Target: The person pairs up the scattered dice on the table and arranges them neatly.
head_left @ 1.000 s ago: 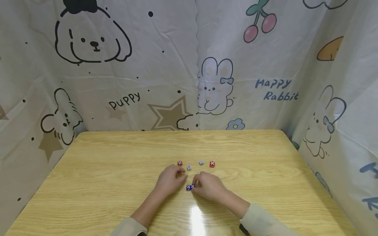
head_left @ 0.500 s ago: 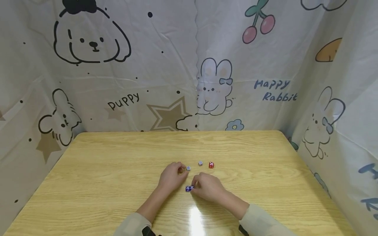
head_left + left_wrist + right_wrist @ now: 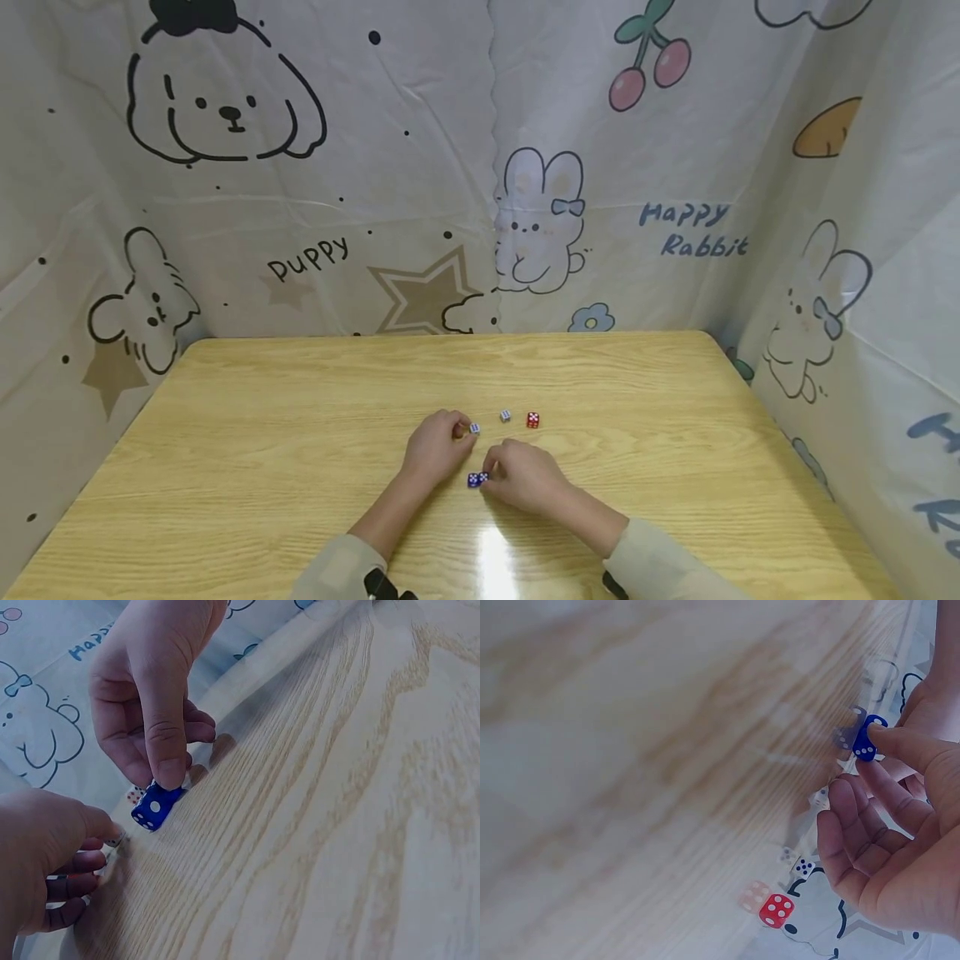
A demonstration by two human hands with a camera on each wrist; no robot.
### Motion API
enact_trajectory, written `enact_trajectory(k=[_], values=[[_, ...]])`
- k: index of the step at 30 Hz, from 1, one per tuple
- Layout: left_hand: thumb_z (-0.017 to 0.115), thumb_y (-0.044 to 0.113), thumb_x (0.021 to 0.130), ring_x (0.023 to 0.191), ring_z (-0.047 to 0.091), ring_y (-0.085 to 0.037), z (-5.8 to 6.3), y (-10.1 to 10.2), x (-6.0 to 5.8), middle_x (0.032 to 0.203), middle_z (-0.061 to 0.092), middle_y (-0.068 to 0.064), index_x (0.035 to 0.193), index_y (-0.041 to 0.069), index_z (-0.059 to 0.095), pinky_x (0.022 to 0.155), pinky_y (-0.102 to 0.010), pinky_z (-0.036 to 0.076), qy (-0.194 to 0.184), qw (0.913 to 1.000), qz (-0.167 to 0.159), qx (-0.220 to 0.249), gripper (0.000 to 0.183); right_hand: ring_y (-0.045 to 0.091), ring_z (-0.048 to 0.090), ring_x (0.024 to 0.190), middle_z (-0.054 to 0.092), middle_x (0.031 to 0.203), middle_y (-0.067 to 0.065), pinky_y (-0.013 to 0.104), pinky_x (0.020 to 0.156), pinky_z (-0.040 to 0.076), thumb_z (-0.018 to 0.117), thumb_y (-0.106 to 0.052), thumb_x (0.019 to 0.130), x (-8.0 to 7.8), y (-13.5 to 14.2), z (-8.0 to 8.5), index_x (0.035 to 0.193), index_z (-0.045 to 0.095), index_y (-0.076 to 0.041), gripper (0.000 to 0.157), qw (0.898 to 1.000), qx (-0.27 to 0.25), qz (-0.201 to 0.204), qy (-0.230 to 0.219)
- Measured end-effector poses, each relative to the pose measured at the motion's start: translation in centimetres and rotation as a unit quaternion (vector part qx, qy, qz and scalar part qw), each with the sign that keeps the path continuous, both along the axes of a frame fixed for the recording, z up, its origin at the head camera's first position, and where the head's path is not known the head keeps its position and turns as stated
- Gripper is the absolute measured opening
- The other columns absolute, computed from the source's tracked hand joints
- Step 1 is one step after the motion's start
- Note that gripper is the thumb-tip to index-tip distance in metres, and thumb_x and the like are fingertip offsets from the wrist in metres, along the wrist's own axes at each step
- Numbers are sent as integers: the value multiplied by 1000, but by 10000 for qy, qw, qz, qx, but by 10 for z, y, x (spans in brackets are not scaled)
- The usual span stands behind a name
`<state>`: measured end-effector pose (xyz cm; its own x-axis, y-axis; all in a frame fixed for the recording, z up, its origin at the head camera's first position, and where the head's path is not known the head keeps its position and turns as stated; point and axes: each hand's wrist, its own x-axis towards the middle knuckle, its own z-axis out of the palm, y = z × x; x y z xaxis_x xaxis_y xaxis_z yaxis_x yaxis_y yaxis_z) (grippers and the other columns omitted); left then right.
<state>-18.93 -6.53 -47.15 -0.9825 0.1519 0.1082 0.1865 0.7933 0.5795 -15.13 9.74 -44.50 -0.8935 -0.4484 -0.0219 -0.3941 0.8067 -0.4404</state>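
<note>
Pinching blue die [image 3: 483, 477] with right hand [image 3: 525, 475]. Touching or nearly touching white die [image 3: 474, 428] with left hand [image 3: 437, 446]; can't tell if pinched. Probably light, hard, slick; take by opposite sides.

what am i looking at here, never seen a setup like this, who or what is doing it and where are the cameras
There is no machine here, just a person's two bare hands and three worn cameras. The wide picture comes from the head, looking forward and down; the two tilted close-ups come from the left and right wrists.

On the wooden table are small dice. The right hand pinches a blue die, with a second blue die right beside it. The left hand has a white die at its fingertips; I can't tell whether it is gripped. Farther back are another white die and a red die. Behind the table hangs a cloth printed with cartoons.
</note>
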Motion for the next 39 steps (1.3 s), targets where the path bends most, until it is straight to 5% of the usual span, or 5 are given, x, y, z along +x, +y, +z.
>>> enact_trajectory(k=[39], values=[[65,26,86,72,53,-9,4,-10,10,80,58,4,96,14,68,63,-26,44,-54,9997,-242,79,16,5,42,57,50,71,-7,20,49,35,74,-26,76,2,-2,2,84,69,-15,14,10000,28,-25,-64]])
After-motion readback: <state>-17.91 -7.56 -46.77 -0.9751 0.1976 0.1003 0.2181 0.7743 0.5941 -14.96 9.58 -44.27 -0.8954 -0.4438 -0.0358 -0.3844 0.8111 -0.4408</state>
